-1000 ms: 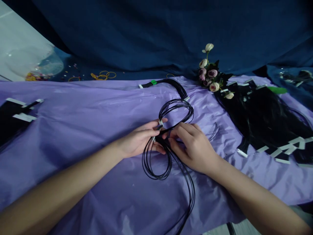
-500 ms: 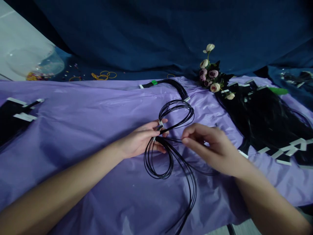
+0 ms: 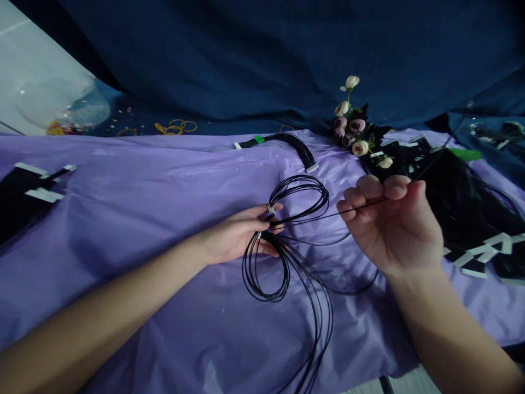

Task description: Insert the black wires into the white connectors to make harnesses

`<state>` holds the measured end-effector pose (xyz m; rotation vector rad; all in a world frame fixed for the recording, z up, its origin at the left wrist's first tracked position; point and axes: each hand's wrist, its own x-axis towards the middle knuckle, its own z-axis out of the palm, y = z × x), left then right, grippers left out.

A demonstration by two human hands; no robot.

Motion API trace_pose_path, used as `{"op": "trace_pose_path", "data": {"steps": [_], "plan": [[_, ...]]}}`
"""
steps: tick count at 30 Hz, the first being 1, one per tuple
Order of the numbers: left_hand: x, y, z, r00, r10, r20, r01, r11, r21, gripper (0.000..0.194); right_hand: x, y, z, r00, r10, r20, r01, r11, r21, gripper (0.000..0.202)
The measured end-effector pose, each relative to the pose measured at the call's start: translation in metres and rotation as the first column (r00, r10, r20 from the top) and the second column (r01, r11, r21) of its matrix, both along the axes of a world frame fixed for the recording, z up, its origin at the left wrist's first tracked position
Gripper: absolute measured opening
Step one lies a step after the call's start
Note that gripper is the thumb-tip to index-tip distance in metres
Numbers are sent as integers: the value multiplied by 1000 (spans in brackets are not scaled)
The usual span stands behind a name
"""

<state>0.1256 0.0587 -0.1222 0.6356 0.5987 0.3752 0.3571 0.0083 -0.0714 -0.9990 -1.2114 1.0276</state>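
My left hand [image 3: 241, 234] is closed around the middle of a looped bundle of thin black wires [image 3: 301, 186]. White connectors [image 3: 271, 210] show at its fingertips. One loop stands above the hand, a second hangs below, and loose wire ends trail toward the front edge. My right hand [image 3: 389, 224], palm turned up, pinches a single black wire [image 3: 315, 219] between thumb and forefinger. That wire runs taut from the bundle across the right fingers and on up to the right. Behind the loops lies a short black wire harness [image 3: 287, 140] with white end connectors and green tape.
Purple sheeting [image 3: 143, 202] covers the table. Artificial flowers [image 3: 353, 123] stand at the back, beside a large pile of black wires with white connectors [image 3: 492, 249]. More black wires [image 3: 20, 194] lie far left. Yellow rubber bands [image 3: 176, 127] and a clear container [image 3: 65, 104] are behind.
My right hand has moved right and up and turned palm up, drawing one wire out from the bundle. My left hand has stayed nearly still with its hold on the loops.
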Motion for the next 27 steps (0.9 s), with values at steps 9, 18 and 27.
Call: {"op": "trace_pose_path", "data": {"steps": [9,18,27], "plan": [[1,-1,0,1000,-21,13,21,1000,-2,43,-2,-10,-9,804,-32,594,-138,961,239,14],[2,-3,-3,999,-45,3,45,999,29,37,-14,-2,-13,618,-160,770,-141,941,308,11],[2,-3,-5,997,-66,39,65,997,44,23,-12,2,-19,592,-159,790,-151,941,303,12]]}}
